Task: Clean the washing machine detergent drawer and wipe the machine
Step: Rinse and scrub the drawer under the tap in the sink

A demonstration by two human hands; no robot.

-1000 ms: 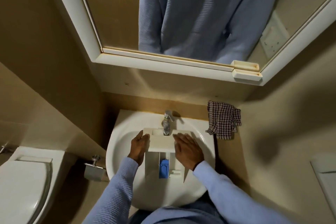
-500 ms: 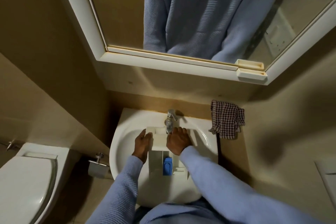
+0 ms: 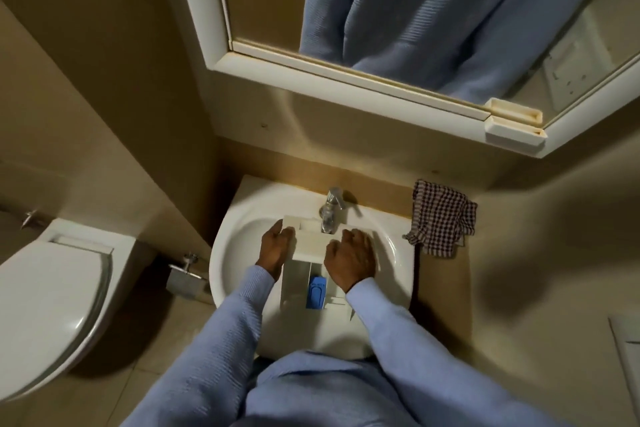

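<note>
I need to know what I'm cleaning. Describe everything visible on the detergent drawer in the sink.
The detergent drawer is white, plastic-looking and rectangular, lying lengthwise in the white sink with its wider front panel under the tap. Open compartments run along it; a blue insert sits in the middle one. The left hand rests against its left side, the right hand lies over its right. No running water is discernible.

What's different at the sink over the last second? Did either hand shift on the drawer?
The right hand moved: a second ago it lay on the detergent drawer, half a second ago it had reached up to the tap, and now it is back down on the drawer's right side. The left hand stayed against the drawer's left edge. The drawer remains in the sink, and the checked cloth is unmoved.
</note>
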